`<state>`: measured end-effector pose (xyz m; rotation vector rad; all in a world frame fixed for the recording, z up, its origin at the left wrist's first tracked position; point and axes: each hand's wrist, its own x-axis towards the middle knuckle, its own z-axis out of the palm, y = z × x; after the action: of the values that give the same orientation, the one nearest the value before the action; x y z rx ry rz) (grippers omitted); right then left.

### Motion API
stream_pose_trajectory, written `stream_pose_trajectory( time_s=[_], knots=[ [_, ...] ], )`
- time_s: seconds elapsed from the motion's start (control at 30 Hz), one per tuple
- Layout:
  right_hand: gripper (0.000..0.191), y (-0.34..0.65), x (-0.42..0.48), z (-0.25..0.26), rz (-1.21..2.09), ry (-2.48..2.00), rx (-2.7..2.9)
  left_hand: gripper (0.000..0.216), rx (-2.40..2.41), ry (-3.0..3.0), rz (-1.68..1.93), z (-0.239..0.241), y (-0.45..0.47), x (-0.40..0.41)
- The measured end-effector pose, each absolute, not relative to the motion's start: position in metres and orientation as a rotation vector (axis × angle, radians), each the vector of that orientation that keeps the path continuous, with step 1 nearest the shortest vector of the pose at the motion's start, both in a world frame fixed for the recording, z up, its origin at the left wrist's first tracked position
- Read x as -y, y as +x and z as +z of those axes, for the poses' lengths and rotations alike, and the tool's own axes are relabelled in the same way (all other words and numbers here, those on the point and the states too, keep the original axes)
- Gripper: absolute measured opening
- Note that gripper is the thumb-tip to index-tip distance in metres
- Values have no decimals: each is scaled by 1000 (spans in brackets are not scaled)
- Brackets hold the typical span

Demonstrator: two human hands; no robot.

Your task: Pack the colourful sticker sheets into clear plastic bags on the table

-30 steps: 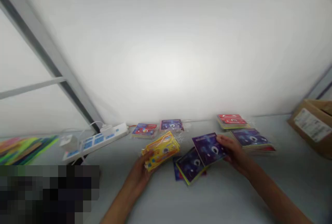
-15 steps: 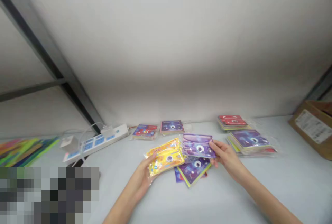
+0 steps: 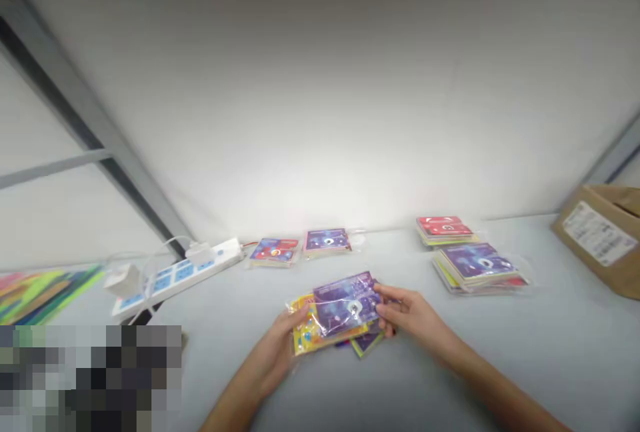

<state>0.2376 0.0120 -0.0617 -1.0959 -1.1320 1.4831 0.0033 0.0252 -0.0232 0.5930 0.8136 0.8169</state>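
My left hand (image 3: 280,347) grips a yellow card packet (image 3: 307,333) in clear wrap by its left edge. My right hand (image 3: 407,315) holds a purple card packet (image 3: 346,302) by its right edge and has it lying on top of the yellow one. Both hands hover just above the white table (image 3: 450,379), fingers pinched on the packets. Under them, a purple and green packet (image 3: 367,342) pokes out on the table.
Red packets (image 3: 444,229) and a purple-topped stack (image 3: 477,265) lie at the right. Two small packets (image 3: 327,241) sit near the back wall beside a white power strip (image 3: 175,275). A cardboard box (image 3: 600,239) stands far right; coloured sheets (image 3: 40,289) lie far left.
My right hand lifted the purple packet off the table pile, carried it left and laid it over the yellow packet in my left hand. Both hands drew closer together.
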Motion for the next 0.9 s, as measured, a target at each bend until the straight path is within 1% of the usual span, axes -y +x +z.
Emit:
stream_pose_trajectory(
  time_s=[0.07, 0.17, 0.2, 0.37, 0.43, 0.5, 0.57, 0.63, 0.73, 0.83, 0.9],
  knots=[
    [54, 234, -12, -66, 1420, -1102, 1106, 34, -797, 591, 799, -23, 5, -25],
    [37, 231, -9, -65, 1362, -1138, 1237, 38, -791, 583, 792, -22, 7, -24],
    [35, 230, -8, -64, 1355, -1143, 1299, 39, -799, 587, 791, -21, 7, -24],
    [36, 235, -6, -56, 1267, -1169, 1383, 34, -912, 580, 827, -20, 6, -25],
    [38, 241, -10, -55, 1138, -1251, 1344, 32, -958, 545, 877, -19, 3, -27],
    [38, 248, -15, -56, 942, -1371, 1351, 31, -990, 511, 934, -18, -1, -30],
    [38, 255, -19, -59, 738, -1489, 1426, 28, -1022, 466, 984, -16, -5, -35],
    [38, 261, -22, -64, 609, -1585, 1548, 21, -1054, 417, 1046, -15, -7, -39],
    [30, 264, -23, -71, 578, -1672, 1664, 15, -1066, 379, 1099, -13, -7, -42],
    [24, 264, -23, -75, 599, -1674, 1644, 16, -1072, 365, 1111, -11, -6, -42],
    [24, 264, -24, -76, 616, -1657, 1601, 16, -1073, 346, 1119, -10, -5, -42]
  ],
)
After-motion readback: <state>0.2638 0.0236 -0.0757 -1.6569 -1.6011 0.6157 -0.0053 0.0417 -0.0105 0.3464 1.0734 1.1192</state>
